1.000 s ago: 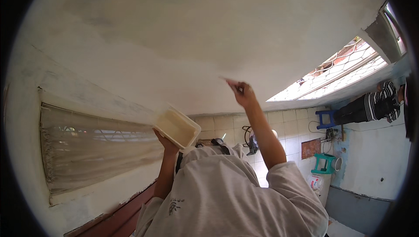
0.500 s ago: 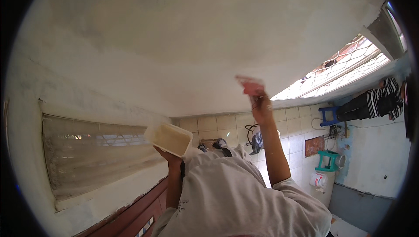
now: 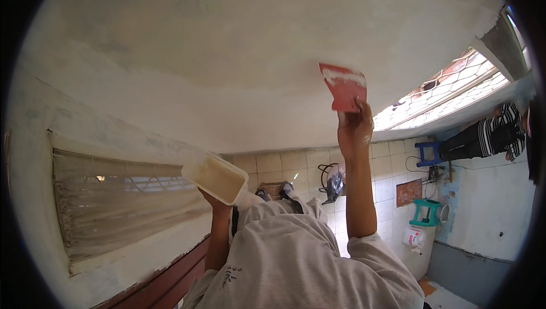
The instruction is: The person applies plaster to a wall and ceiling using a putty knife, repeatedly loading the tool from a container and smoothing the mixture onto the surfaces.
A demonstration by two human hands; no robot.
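a floor (image 3: 384, 167) of pale square tiles — on it a blue stool (image 3: 427, 154), a green stool (image 3: 424, 212) with a white container (image 3: 413, 237) near it, a flat reddish-brown panel (image 3: 409, 193) — and a dark plastic bag (image 3: 334, 187).

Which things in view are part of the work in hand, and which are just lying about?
In use:
- red flat scraper, smeared white, in the right hand
- cream rectangular tub, in the left hand

Apparently just lying about:
- green stool
- white bucket
- black plastic bag
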